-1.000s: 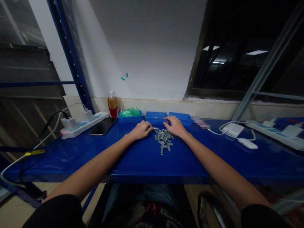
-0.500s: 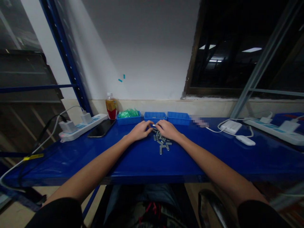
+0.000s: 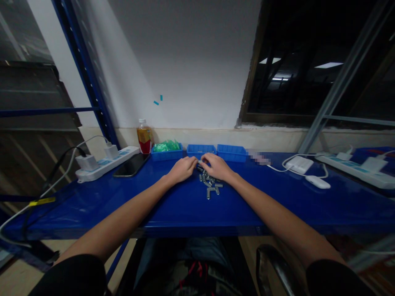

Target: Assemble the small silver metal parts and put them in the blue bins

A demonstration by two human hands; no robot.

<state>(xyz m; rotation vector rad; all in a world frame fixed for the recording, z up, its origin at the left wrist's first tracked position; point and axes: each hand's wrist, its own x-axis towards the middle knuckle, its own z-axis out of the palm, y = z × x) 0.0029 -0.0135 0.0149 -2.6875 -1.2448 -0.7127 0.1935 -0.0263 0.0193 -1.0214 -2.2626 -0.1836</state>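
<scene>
On the glossy blue table [image 3: 185,211], many small silvery metal cylinders [image 3: 205,179] lay loose, seemingly left to handle, while at their far edge the left hand [image 3: 184,168] and the right hand [image 3: 215,166] held bent fingers nearly together, whether pinching one, I could not tell.

From the near side of the bench [image 3: 173,213], the head camera looks forward and down, close over it, to the wall [image 3: 191,65] behind it.

No readable text or labels
</scene>
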